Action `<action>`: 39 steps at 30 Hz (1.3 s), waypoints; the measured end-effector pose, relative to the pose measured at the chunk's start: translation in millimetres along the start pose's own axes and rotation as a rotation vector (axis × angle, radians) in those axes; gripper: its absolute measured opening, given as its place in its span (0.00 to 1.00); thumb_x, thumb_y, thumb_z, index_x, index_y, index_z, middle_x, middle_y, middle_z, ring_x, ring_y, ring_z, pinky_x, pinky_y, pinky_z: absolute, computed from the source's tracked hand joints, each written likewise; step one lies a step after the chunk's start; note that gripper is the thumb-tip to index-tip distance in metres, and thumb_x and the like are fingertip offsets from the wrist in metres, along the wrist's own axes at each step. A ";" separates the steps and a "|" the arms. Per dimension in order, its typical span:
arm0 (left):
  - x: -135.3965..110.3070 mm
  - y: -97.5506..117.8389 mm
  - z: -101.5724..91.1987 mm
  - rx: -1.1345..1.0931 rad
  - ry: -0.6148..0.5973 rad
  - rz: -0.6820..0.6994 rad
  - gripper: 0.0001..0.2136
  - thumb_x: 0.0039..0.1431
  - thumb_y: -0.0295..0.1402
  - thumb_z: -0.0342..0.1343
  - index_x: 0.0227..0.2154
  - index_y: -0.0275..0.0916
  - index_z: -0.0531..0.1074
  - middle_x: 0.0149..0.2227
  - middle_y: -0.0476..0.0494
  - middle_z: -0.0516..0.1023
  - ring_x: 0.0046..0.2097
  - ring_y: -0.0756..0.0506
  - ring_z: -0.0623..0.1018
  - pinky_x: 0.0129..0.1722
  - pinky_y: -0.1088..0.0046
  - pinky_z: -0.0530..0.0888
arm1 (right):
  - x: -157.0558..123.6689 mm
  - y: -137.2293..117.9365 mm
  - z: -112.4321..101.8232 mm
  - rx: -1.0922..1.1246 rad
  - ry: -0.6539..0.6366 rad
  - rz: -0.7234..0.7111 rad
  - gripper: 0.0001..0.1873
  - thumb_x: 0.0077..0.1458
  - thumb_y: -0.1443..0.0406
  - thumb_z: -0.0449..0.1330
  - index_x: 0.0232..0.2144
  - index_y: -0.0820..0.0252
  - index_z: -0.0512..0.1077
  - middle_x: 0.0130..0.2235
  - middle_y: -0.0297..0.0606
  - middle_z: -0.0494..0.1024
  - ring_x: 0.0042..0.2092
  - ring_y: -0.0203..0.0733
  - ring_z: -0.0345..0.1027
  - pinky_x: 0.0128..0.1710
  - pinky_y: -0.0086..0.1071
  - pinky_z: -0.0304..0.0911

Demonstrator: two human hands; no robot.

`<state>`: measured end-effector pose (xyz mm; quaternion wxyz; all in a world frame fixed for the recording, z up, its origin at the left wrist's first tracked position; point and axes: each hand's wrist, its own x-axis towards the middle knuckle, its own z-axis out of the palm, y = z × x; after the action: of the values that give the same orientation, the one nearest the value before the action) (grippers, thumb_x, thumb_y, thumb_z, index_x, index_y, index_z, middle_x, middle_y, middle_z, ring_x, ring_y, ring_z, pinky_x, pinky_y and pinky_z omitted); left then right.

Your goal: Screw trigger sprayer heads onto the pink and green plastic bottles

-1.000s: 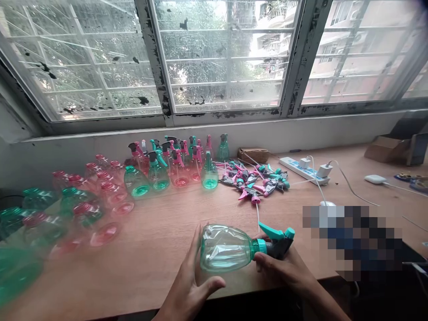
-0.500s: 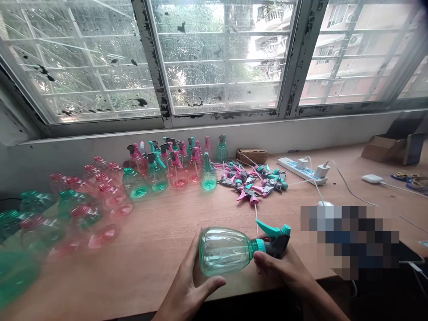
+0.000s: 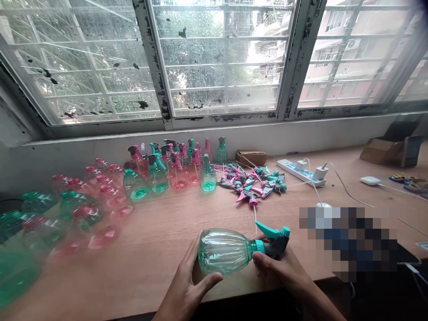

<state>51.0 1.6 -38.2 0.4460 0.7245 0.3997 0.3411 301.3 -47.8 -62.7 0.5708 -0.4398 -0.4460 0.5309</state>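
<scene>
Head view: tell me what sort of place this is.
Likely an assembly bench under a window: capped spray bottles stand in rows, loose trigger heads lie heaped, and the left hand and right hand hold a green bottle.

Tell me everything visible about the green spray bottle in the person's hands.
The clear green plastic spray bottle is ribbed, round-bodied and looks empty. It lies on its side over the near edge of the wooden table, base to the left. A teal-and-grey trigger sprayer sits on its teal collar. The left hand cups the body; the right hand grips the neck.
</scene>
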 end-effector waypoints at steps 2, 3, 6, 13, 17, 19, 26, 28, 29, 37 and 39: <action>0.2 -0.9 0.6 0.005 0.011 0.009 0.40 0.56 0.42 0.65 0.68 0.52 0.52 0.70 0.43 0.58 0.70 0.32 0.55 0.68 0.51 0.55 | 1.0 -2.5 1.4 0.012 0.020 -0.006 0.21 0.51 0.50 0.69 0.38 0.59 0.72 0.21 0.30 0.74 0.22 0.39 0.67 0.25 0.33 0.61; -0.3 -1.5 1.3 0.004 0.017 0.018 0.40 0.56 0.41 0.65 0.68 0.54 0.50 0.70 0.45 0.58 0.70 0.32 0.56 0.68 0.51 0.55 | 1.4 -3.5 2.0 0.020 0.030 -0.011 0.21 0.52 0.50 0.69 0.38 0.59 0.72 0.20 0.29 0.74 0.22 0.39 0.66 0.25 0.33 0.61; -2.6 -3.5 2.6 -0.004 0.023 0.037 0.39 0.58 0.39 0.63 0.68 0.56 0.49 0.71 0.48 0.56 0.71 0.34 0.54 0.69 0.51 0.52 | 1.3 -4.9 2.7 0.033 0.041 -0.023 0.20 0.53 0.51 0.69 0.37 0.58 0.70 0.19 0.28 0.74 0.21 0.38 0.66 0.25 0.32 0.62; -0.6 -7.9 -3.4 -0.089 -0.069 -0.025 0.41 0.58 0.43 0.63 0.69 0.49 0.48 0.71 0.41 0.53 0.71 0.32 0.53 0.68 0.51 0.54 | -2.8 -3.6 0.3 0.011 -0.003 0.027 0.21 0.52 0.53 0.70 0.41 0.58 0.71 0.21 0.30 0.75 0.23 0.38 0.68 0.27 0.32 0.62; -1.4 -5.7 1.1 -0.032 -0.041 0.032 0.39 0.60 0.40 0.62 0.69 0.55 0.47 0.72 0.46 0.51 0.71 0.34 0.54 0.69 0.51 0.50 | -0.8 -2.5 -0.2 0.025 0.017 0.005 0.20 0.52 0.52 0.69 0.38 0.59 0.71 0.22 0.30 0.75 0.22 0.38 0.67 0.25 0.32 0.62; -3.1 -3.9 3.2 -0.014 -0.021 0.046 0.40 0.61 0.39 0.61 0.69 0.57 0.43 0.73 0.49 0.48 0.72 0.35 0.50 0.69 0.50 0.47 | 0.3 -1.2 -0.4 0.045 0.024 -0.003 0.20 0.52 0.52 0.69 0.37 0.59 0.71 0.21 0.30 0.74 0.21 0.38 0.66 0.24 0.32 0.62; -2.5 -2.5 -5.1 -0.094 -0.084 -0.038 0.39 0.60 0.45 0.61 0.69 0.48 0.48 0.72 0.43 0.52 0.71 0.32 0.53 0.69 0.52 0.53 | -0.3 0.2 -0.2 0.009 -0.001 -0.017 0.19 0.53 0.54 0.69 0.41 0.59 0.71 0.20 0.30 0.75 0.23 0.37 0.66 0.26 0.31 0.61; -1.6 -3.7 -5.4 -0.072 -0.075 -0.027 0.39 0.59 0.43 0.63 0.69 0.52 0.49 0.72 0.47 0.53 0.71 0.33 0.54 0.69 0.54 0.53 | 0.2 0.0 0.1 0.019 0.021 -0.024 0.19 0.53 0.54 0.69 0.40 0.59 0.71 0.20 0.30 0.75 0.22 0.37 0.66 0.25 0.31 0.61; -1.4 -4.5 -4.7 -0.060 -0.064 -0.013 0.40 0.58 0.42 0.64 0.69 0.54 0.49 0.72 0.49 0.52 0.71 0.35 0.53 0.69 0.54 0.52 | 0.6 0.0 0.1 0.029 0.037 -0.028 0.19 0.53 0.53 0.69 0.39 0.59 0.71 0.20 0.30 0.75 0.21 0.37 0.66 0.24 0.31 0.61; -2.3 -4.7 -3.5 -0.110 -0.087 -0.002 0.42 0.57 0.43 0.64 0.69 0.51 0.47 0.72 0.46 0.51 0.71 0.35 0.53 0.69 0.56 0.52 | -0.6 0.6 -2.2 0.000 0.009 -0.035 0.18 0.55 0.54 0.68 0.39 0.60 0.71 0.20 0.30 0.75 0.22 0.36 0.66 0.24 0.29 0.61; -1.7 -4.9 -4.3 -0.097 -0.099 0.010 0.40 0.58 0.43 0.64 0.69 0.52 0.50 0.72 0.47 0.51 0.71 0.36 0.54 0.69 0.56 0.53 | -0.4 1.4 -2.2 -0.001 0.007 -0.036 0.18 0.55 0.54 0.68 0.39 0.60 0.72 0.20 0.30 0.74 0.22 0.36 0.65 0.24 0.29 0.60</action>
<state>45.2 3.1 -41.3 0.4982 0.7199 0.3567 0.3260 303.2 -48.3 -64.6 0.5814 -0.4338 -0.4521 0.5190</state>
